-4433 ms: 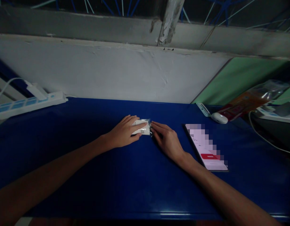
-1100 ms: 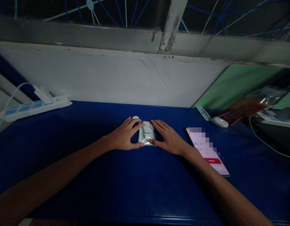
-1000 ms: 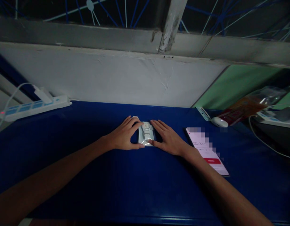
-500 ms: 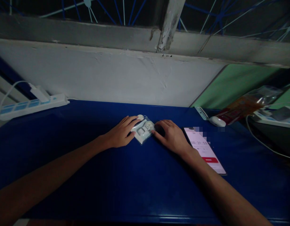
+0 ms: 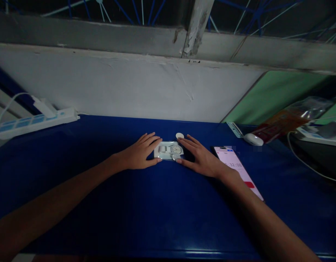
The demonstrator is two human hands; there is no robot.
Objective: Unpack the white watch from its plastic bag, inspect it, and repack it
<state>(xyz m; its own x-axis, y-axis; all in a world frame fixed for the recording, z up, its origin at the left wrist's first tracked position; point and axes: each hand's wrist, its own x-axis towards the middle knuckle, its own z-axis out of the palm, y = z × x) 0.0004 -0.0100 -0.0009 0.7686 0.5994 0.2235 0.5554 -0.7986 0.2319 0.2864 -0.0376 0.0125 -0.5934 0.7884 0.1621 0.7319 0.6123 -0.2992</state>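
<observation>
A white wristwatch point(image 5: 175, 149) in a flat clear plastic package point(image 5: 165, 157) lies lengthwise across the blue table. At the package's left end is my left hand point(image 5: 142, 151), its thumb on the lower edge and its fingers along the upper edge. My right hand point(image 5: 197, 154) holds the right end the same way, thumb below and index finger above. A round white tag point(image 5: 180, 135) shows just beyond the package, close to my right fingertips. The left tip of the package is partly hidden by my left hand.
A phone point(image 5: 236, 167) with a running timer lies right of my right hand. Farther right are a white rounded case point(image 5: 253, 139), a plastic bag point(image 5: 288, 114) and a cable. A power strip point(image 5: 36, 123) sits at the left. Behind the table point(image 5: 146, 211) stands a wall.
The watch package has turned from slanted to level. Its round tag has swung from upper left to upper right. My right fingers have spread around the package's right end.
</observation>
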